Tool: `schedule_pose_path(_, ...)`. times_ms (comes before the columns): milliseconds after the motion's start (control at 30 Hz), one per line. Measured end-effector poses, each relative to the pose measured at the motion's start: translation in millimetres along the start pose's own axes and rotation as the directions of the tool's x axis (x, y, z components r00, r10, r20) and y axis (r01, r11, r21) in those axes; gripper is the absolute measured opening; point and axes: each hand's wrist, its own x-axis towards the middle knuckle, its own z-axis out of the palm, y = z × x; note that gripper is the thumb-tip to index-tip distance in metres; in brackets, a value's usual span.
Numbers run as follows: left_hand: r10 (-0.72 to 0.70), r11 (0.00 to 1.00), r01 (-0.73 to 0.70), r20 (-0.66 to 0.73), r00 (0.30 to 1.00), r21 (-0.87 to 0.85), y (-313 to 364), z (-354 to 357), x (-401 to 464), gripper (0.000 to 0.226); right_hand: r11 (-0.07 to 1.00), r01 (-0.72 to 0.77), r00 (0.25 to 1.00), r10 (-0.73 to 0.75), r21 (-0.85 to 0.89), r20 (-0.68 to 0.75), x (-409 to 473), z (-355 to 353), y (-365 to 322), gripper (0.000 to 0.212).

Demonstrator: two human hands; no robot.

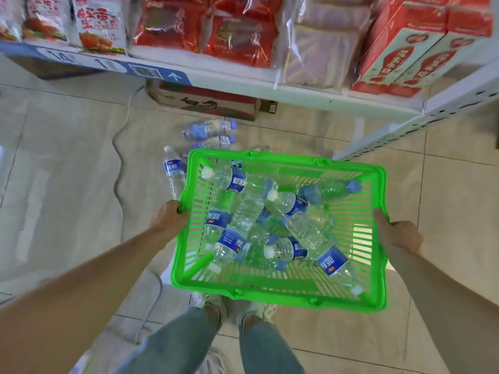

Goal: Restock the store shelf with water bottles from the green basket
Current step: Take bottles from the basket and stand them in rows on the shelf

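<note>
A green plastic basket is held above the floor in front of me. My left hand grips its left rim and my right hand grips its right rim. Inside lie several clear water bottles with blue labels, piled crosswise, some with white caps and some with blue caps. More water bottles lie on the floor beyond the basket: one by its left corner and two nearer the shelf. The white store shelf runs across the top of the view.
The shelf carries red snack bags, clear packets and red boxes. A cardboard box sits under it on the tiled floor. A white cable snakes along the floor at left. My legs and shoes are below the basket.
</note>
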Motion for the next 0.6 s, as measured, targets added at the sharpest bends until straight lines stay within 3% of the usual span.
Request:
schedule_pose_path(433,-0.008,0.999,0.01,-0.041,0.999,0.051,-13,73,72,0.01,0.999,-0.047,0.995,0.049,0.025,-0.081,73,79,-2,0.07)
schedule_pose_path(600,-0.016,1.0,0.015,-0.038,0.999,-0.005,-10,75,60,0.016,0.999,0.004,1.0,-0.005,0.032,0.02,67,74,0,0.061)
